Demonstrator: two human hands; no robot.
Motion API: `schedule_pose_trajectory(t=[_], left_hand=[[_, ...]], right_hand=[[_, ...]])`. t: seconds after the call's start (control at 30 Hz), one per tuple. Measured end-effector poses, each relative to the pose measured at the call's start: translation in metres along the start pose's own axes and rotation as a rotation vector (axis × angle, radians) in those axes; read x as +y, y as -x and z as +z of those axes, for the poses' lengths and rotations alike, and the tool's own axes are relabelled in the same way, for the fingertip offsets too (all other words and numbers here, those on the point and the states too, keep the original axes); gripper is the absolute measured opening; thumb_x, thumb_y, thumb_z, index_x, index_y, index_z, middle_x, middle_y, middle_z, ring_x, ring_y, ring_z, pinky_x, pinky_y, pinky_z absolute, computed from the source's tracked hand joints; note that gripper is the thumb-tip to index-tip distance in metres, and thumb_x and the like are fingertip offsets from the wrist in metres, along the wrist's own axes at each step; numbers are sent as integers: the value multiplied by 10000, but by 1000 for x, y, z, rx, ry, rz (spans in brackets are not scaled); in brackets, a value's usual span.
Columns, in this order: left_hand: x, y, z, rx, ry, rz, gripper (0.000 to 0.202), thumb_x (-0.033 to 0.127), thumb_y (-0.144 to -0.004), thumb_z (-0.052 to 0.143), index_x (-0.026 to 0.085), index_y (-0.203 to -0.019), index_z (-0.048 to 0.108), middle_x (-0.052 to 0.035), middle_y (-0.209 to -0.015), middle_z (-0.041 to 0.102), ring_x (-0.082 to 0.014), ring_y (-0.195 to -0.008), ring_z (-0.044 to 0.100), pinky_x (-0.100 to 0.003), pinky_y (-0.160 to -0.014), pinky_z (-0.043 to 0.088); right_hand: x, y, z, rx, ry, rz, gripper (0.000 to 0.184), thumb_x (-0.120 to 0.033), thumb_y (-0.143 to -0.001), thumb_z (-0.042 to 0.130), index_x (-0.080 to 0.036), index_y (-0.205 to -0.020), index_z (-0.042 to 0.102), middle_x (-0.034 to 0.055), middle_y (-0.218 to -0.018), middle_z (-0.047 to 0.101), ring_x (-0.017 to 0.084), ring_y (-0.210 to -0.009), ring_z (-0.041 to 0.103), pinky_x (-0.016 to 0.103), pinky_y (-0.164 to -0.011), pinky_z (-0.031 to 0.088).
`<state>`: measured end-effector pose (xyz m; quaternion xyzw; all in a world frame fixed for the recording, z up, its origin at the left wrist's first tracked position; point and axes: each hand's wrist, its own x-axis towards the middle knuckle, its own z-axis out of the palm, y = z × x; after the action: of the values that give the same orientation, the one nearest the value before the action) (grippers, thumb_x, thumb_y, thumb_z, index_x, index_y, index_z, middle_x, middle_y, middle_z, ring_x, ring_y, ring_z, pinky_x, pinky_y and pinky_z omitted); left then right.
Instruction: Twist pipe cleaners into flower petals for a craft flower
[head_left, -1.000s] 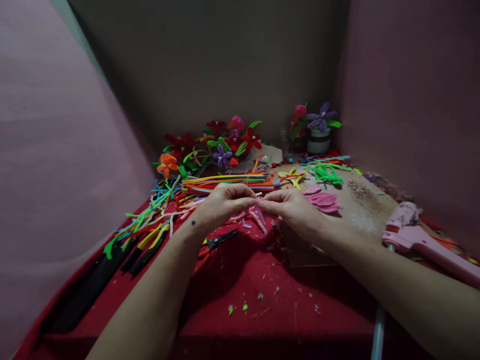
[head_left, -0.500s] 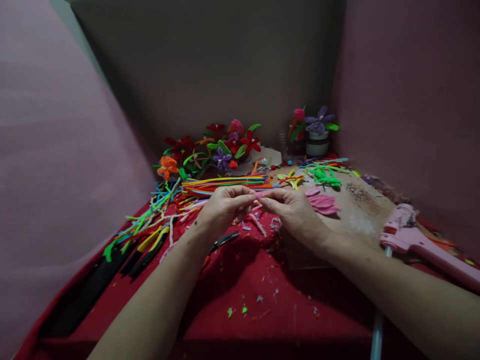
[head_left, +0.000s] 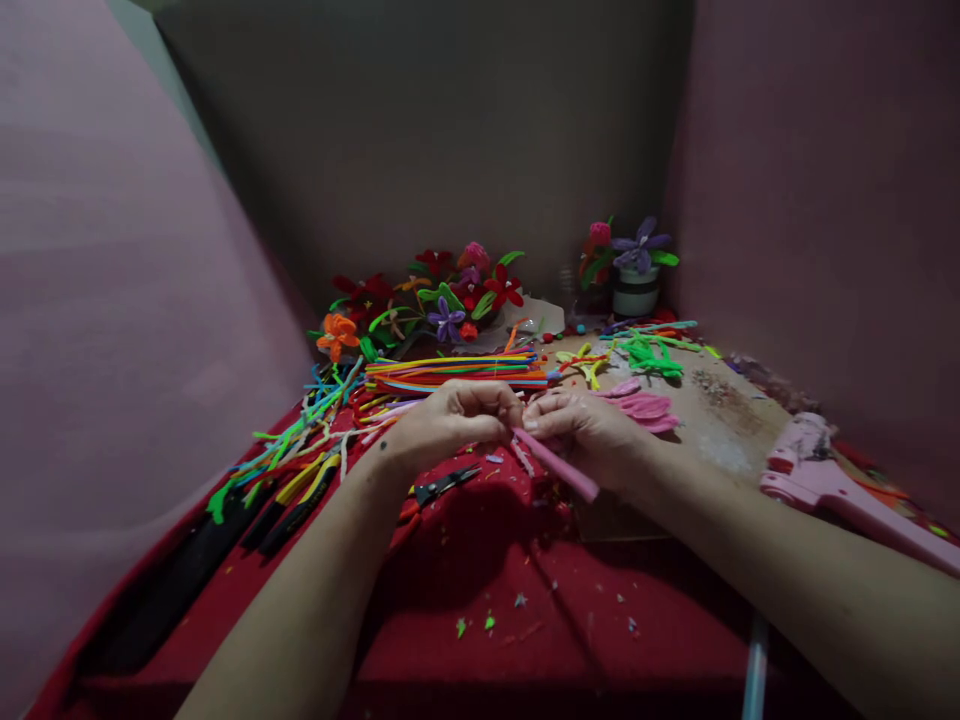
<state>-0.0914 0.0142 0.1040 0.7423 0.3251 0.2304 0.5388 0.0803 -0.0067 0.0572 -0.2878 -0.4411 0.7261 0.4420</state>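
My left hand (head_left: 442, 425) and my right hand (head_left: 592, 432) meet fingertip to fingertip over the red cloth (head_left: 495, 600). Both are closed in a pinch on a pink pipe cleaner (head_left: 559, 466) that slants down toward me from the fingertips. Short pink offcuts lie on the cloth just under the hands. A pile of pink petal shapes (head_left: 645, 404) lies just beyond my right hand.
Long coloured pipe cleaners (head_left: 450, 367) lie in a bundle behind the hands, with more strewn at the left. Finished flowers (head_left: 442, 290) and a small flower pot (head_left: 636, 280) stand at the back. Pliers (head_left: 439, 487) lie under my left wrist. A pink glue gun (head_left: 840, 490) rests at right.
The hands have dropped slightly toward the cloth. A length of the pink pipe cleaner now shows, sticking out below my right hand toward me.
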Motion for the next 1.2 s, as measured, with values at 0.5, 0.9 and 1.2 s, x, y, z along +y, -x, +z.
schedule_pose_trajectory(t=[0.5,0.9,1.2], left_hand=[[-3,-3,12,217,-698,244,61,137,-751,500,150,-773,555,-11,-714,555,-105,-632,481,-225,-585,368],[-17,-3,11,388,-1402,758,231,171,-882,377,182,-865,607,-87,-1051,635,-178,-917,565,-321,-820,407],[-8,2,28,745,-1066,735,170,163,-791,544,214,-918,645,-64,-929,641,-187,-880,552,-342,-823,400]], right_hand=[[-6,3,6,97,352,-186,203,-183,-618,615,-157,-451,504,-48,-408,450,54,-402,348,227,-440,251],[-7,3,1,52,-24,14,92,-138,-530,635,-145,-529,543,-32,-413,516,62,-358,420,201,-378,271],[-5,-3,-2,328,35,-284,110,-197,-564,683,-142,-557,588,-7,-493,568,76,-445,472,220,-448,324]])
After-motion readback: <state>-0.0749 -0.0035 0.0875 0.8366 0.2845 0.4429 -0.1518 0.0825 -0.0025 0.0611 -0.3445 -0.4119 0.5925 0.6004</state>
